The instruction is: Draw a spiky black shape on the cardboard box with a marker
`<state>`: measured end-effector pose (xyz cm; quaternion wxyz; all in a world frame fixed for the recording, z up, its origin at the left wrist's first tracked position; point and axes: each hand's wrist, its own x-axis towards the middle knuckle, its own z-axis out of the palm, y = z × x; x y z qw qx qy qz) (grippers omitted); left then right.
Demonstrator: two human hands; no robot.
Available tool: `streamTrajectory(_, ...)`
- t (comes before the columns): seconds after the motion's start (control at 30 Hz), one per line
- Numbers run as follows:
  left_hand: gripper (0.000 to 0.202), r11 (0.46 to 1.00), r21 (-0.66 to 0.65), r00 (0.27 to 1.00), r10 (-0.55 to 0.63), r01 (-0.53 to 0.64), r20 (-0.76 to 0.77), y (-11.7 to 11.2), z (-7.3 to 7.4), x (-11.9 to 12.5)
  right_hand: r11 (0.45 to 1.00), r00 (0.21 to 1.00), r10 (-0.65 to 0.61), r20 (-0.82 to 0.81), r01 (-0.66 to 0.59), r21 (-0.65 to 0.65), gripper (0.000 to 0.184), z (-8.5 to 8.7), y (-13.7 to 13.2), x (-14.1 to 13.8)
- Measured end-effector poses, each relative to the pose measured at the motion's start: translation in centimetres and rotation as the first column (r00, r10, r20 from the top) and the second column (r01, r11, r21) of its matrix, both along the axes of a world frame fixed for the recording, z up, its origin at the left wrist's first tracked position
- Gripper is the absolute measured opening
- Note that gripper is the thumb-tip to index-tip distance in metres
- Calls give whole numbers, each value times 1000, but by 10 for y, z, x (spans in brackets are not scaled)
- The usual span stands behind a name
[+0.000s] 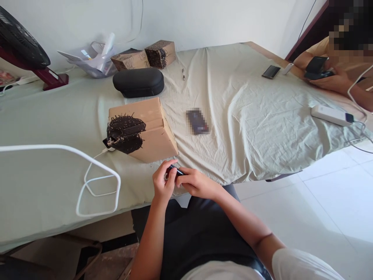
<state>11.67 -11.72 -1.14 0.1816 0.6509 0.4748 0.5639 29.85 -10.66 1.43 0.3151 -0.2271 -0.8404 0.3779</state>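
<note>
Both my hands meet at the near edge of the cloth-covered table [262, 116]. My left hand [163, 182] is curled, pinching a small dark object [175, 170] between thumb and fingers. My right hand [196, 182] closes on the same small dark object from the right. What the object is, I cannot make out; it looks like a thin black item with a red end. A cardboard box [151, 132] with a black bristly thing [125, 133] on its side stands just beyond my hands.
A white cable [87, 171] loops at the left. A black case [138, 81], two patterned boxes [144, 57], a pen [183, 74] and a fan [23, 42] lie further back. Another person at the far right holds a phone [316, 67]; a power strip [330, 114] lies nearby.
</note>
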Motion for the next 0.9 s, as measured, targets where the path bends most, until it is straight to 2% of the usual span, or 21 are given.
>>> streamTrajectory(0.07, 23, 995, -37, 989, 95, -91, 117, 0, -2, -2, 1000, 1000, 3, 15, -3, -10, 28, 1, -2, 1)
streamTrajectory(0.13, 24, 967, -64, 923, 256, -248, 287, 0, -4, -3, 999, 1000, 2, 2, -2, -32, 31, 0, -3, 5)
streamTrajectory(0.2, 26, 935, -90, 840, 347, -342, 417, 0, -6, -4, 992, 996, -34, -85, 23, -123, 40, -1, -4, 10)
streamTrajectory(0.23, 27, 935, -95, 820, 347, -343, 454, 0, -7, -4, 978, 986, -68, -153, 36, -204, 45, -2, -3, 12)
streamTrajectory(0.3, 28, 958, -84, 825, 279, -274, 492, -1, -11, -1, 921, 936, -172, -308, 42, -388, 50, 1, 3, 15)
streamTrajectory(0.37, 26, 981, -57, 848, 188, -184, 495, -3, -15, 3, 854, 836, -312, -452, 39, -518, 40, 9, 13, 14)
streamTrajectory(0.43, 25, 993, -38, 881, 118, -113, 458, -5, -17, 8, 820, 689, -439, -577, 44, -571, 29, 24, 25, 7)
streamTrajectory(0.5, 25, 997, -37, 913, 74, -65, 400, -6, -17, 11, 809, 552, -496, -670, 14, -588, 34, 41, 35, -4)
streamTrajectory(0.57, 25, 999, -30, 930, 41, -32, 364, -6, -16, 13, 797, 468, -505, -725, -69, -600, 37, 54, 40, -18)
streamTrajectory(0.63, 21, 1000, -5, 935, 11, -10, 355, -6, -14, 12, 777, 431, -498, -752, -163, -608, 38, 59, 41, -32)
streamTrajectory(0.7, 20, 1000, 13, 931, 5, -11, 364, -7, -13, 12, 753, 432, -496, -753, -219, -621, 41, 57, 40, -43)
streamTrajectory(0.83, 27, 1000, -2, 914, 22, -23, 406, -9, -13, 13, 700, 472, -551, -688, -188, -689, 46, 44, 36, -54)
streamTrajectory(0.9, 30, 1000, -25, 899, 7, 4, 439, -10, -12, 16, 682, 466, -588, -661, -152, -715, 49, 39, 34, -55)
